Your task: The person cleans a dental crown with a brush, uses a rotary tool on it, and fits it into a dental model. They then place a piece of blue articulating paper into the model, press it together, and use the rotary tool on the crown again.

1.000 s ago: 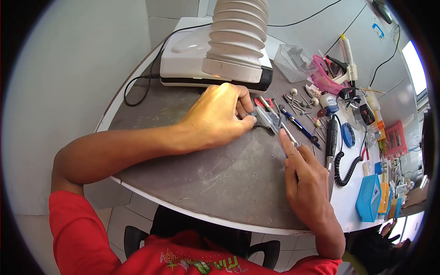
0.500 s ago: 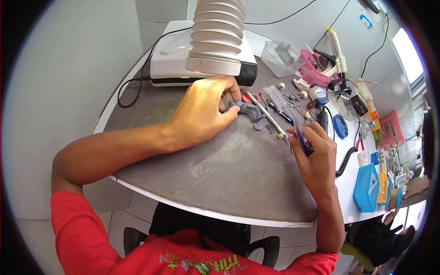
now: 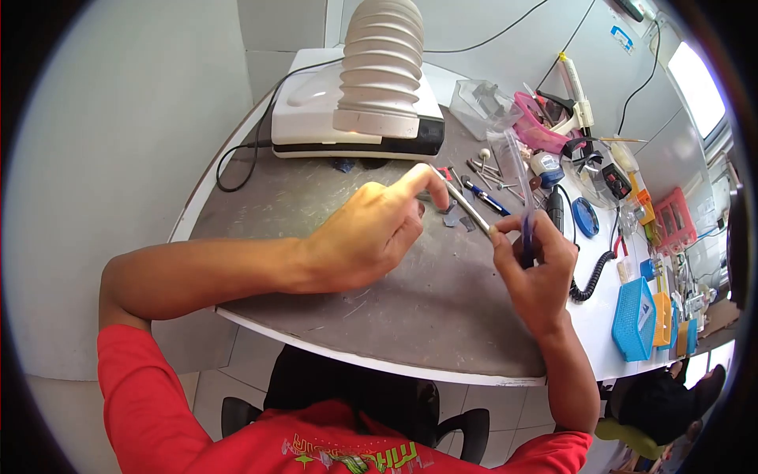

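Note:
My left hand [image 3: 375, 229] is over the middle of the mat with its fingers curled and its index finger reaching to the upper end of a slim metal rod [image 3: 466, 201]. A grey, tooth-shaped dental model [image 3: 427, 204] shows only slightly behind those fingers; the rest is hidden. At the rod's lower end, my right hand [image 3: 538, 257] has thumb and index fingertip against it. This hand is closed around a clear plastic tool with a bluish handle [image 3: 527, 213], which points up and away. Small grey scraps [image 3: 452, 217] lie beside the rod.
A white machine [image 3: 359, 118] stands at the back under a ribbed suction hose [image 3: 380, 71]. Rightward are a blue pen [image 3: 485, 196], several small burs, a handpiece [image 3: 556, 209], a pink basket [image 3: 530, 126] and a blue basket [image 3: 633, 320]. A person [image 3: 659, 403] is at lower right.
My left hand has rotated and come lower, so the dental model is now mostly covered. The plastic tool has tipped more upright in my right hand.

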### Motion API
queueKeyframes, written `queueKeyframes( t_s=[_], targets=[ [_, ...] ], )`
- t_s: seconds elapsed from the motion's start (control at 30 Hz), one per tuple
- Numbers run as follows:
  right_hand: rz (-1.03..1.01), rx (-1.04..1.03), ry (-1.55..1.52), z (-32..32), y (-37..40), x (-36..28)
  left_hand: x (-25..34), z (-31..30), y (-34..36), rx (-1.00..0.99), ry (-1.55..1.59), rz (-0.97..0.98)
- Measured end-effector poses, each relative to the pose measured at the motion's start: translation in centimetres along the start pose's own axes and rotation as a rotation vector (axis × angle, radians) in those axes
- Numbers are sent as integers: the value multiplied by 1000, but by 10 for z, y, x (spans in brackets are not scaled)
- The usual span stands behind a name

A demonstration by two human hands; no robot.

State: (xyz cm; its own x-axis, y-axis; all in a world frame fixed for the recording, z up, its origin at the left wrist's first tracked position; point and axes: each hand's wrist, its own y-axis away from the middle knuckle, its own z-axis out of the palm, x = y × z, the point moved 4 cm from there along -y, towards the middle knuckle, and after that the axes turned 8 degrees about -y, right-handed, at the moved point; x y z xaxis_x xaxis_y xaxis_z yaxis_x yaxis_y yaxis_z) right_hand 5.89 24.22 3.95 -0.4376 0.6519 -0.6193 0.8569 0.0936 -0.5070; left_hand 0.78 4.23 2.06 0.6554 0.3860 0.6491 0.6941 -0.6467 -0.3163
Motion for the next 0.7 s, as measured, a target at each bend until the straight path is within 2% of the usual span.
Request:
queueKeyframes(
  t_s=[0.03, 0.07, 0.1, 0.13, 0.23, 0.4, 0.5, 0.6, 0.67, 0.7],
  targets=[
    [-96, 23, -15, 1, -1, -6, -7, 6, -1, 1, 207, -30],
    [-107, 27, -18, 3, -4, -9, -11, 10, -1, 1, 413, -63],
    [-184, 5, -60, 5, -6, -16, -6, 10, -1, -80, 658, -181],
    [-257, -12, -102, 8, -8, -22, -4, 10, -3, -83, 646, -183],
    [-237, -31, -185, 18, -10, -19, -8, 18, -6, -140, 882, -179],
    [-231, -46, -262, 29, -8, 0, -17, 21, -7, -106, 1007, -276],
    [-150, -49, -298, 31, -7, 2, -20, 23, -7, -196, 924, -346],
    [-137, -51, -239, 25, -8, 0, -18, 21, -10, -157, 960, -269],
    [368, 10, -549, 24, -4, 12, -17, 18, -9, -166, 957, -338],
    [330, -80, -490, 18, -5, 14, -19, 16, -9, -157, 987, -322]
  ],
)
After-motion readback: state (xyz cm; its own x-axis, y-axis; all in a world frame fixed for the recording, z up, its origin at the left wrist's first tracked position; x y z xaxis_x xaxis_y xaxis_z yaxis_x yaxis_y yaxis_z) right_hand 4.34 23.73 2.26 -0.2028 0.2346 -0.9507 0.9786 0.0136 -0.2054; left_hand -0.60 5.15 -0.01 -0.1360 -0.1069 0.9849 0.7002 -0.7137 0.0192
